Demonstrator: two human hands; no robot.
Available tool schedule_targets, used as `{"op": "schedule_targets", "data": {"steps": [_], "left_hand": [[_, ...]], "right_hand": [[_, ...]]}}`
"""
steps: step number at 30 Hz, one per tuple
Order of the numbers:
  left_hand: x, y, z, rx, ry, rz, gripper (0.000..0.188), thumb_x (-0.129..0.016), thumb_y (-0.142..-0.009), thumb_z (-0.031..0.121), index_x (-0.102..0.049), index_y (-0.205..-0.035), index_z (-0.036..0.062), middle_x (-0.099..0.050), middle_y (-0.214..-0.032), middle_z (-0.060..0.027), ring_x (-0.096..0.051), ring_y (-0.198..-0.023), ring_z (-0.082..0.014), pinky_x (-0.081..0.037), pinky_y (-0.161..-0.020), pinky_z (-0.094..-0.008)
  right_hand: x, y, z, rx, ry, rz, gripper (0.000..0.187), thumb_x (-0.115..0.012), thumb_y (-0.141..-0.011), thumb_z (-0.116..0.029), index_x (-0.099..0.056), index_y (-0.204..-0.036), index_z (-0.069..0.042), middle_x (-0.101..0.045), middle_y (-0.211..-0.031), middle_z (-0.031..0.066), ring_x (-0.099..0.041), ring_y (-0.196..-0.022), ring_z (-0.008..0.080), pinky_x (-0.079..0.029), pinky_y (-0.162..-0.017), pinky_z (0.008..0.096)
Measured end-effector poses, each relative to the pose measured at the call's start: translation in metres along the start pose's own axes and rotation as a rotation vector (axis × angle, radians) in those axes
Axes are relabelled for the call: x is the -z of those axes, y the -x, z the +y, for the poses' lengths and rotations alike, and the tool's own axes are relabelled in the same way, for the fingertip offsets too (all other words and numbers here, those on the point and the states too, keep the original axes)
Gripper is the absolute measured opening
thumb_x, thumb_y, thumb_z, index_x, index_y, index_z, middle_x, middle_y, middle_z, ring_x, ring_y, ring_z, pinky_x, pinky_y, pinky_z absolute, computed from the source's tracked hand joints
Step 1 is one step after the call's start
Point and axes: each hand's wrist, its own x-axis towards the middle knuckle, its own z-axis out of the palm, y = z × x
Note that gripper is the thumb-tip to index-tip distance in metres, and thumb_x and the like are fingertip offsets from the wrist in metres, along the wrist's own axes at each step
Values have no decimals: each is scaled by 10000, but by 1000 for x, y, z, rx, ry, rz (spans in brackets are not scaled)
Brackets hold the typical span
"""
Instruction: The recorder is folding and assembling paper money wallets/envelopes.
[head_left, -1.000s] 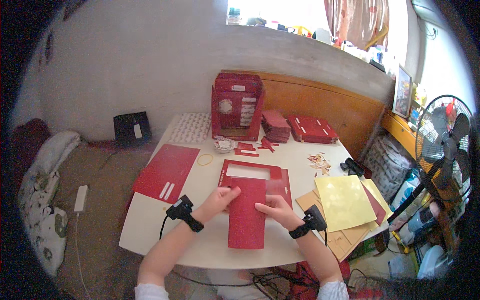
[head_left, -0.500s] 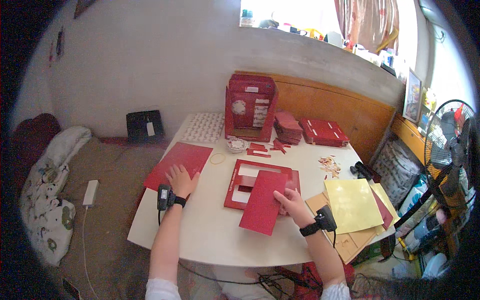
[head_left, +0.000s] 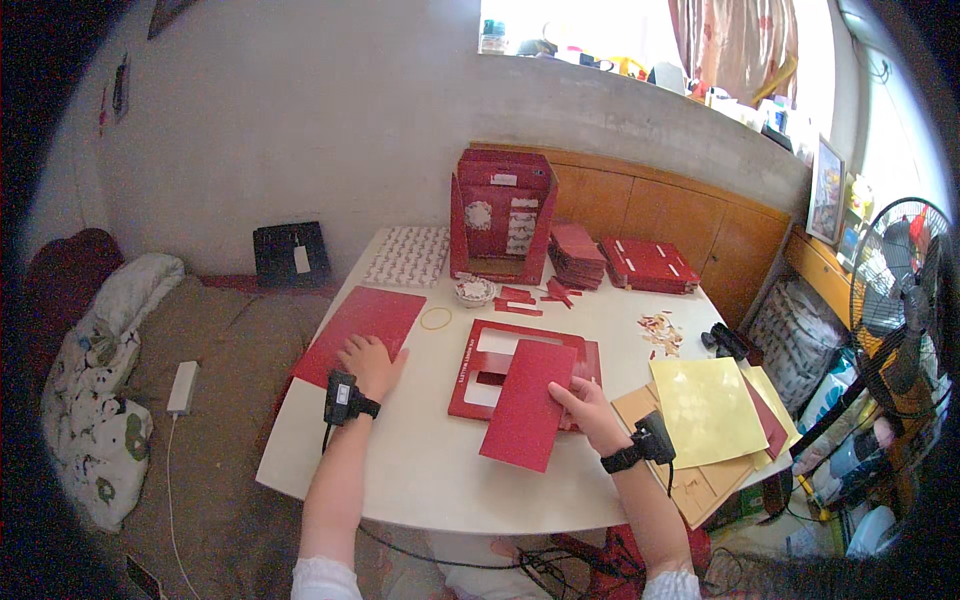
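My right hand (head_left: 590, 410) pinches a red rectangular card (head_left: 528, 412) along its right edge, thumb on top. The card is tilted over a flat red cut-out panel (head_left: 481, 329) with window-like openings, covering part of it. At the left, my left hand (head_left: 370, 368) lies with fingers spread on a larger flat red sheet (head_left: 368, 318). Its thumb points away to the right. Both wrists wear black straps with small devices. Beyond the red sheet lies a yellow rubber band (head_left: 436, 318).
An upright red box (head_left: 505, 215) stands at the back of the white table (head_left: 425, 470). Beside it are stacked red cards (head_left: 577, 257) and red panels (head_left: 650, 264). Yellow sheets (head_left: 708, 412) lie at the right, near paper scraps (head_left: 660, 334). A black fan (head_left: 890, 280) stands far right.
My left hand has shifted slightly right and nearer to me on the red sheet. My right hand and its card have hardly moved.
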Motion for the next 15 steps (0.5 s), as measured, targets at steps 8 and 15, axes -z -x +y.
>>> {"op": "schedule_targets", "data": {"steps": [8, 15], "left_hand": [[-3, -3, 0, -37, -39, -3, 491, -527, -775, 461, -594, -944, 4, -566, -1007, -230, -540, -959, -351, -403, -812, -481], [11, -2, 5, -107, 151, 35, 379, -471, -844, 321, -626, -706, 4, -609, -667, -180, -608, -636, -345, -484, -576, -452]], "right_hand": [[-2, -1, 1, 40, -20, -10, 273, -565, -847, -251, -564, -992, -19, -595, -846, -2, -527, -672, 47, -420, -537, 194], [2, 0, 0, -8, 21, -12, 278, -567, -847, -240, -563, -995, -5, -601, -883, 15, -549, -727, 67, -445, -599, 206]]}}
